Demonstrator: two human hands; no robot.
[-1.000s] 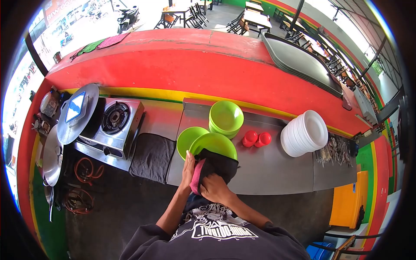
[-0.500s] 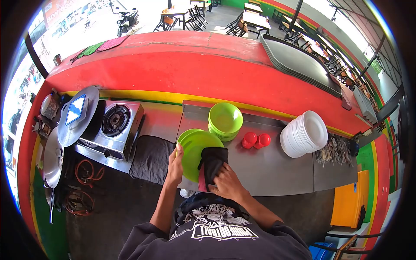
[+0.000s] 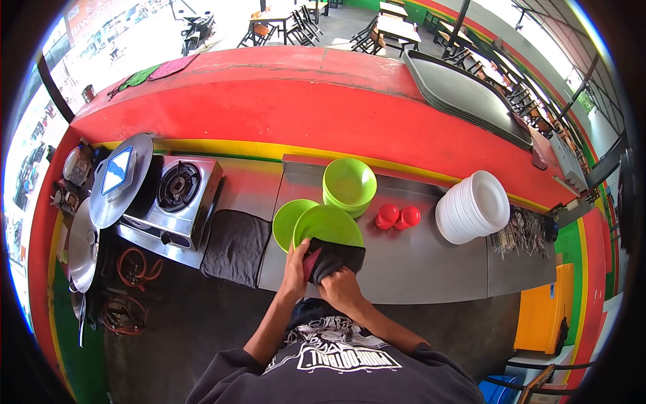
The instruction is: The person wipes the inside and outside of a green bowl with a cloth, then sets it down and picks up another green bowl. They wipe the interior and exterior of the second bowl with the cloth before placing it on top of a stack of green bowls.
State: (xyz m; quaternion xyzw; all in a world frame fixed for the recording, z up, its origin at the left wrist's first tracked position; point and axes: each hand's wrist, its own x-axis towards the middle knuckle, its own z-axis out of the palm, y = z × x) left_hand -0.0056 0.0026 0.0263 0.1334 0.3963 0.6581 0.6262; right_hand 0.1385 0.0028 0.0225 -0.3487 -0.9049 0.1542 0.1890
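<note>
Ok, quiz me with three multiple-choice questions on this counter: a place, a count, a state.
1. Where is the stack of green bowls? A. floor B. back of the counter, left of the red shakers C. a chair
2. How many red shakers? A. one B. four C. two
3. What is the right hand doing? A. pressing a dark cloth on the green plate B. hanging free C. waving
Answers: B, bowls stand at the back beside the shakers; C, two red tops show; A, the cloth lies under it on the plate the left hand grips.
</note>
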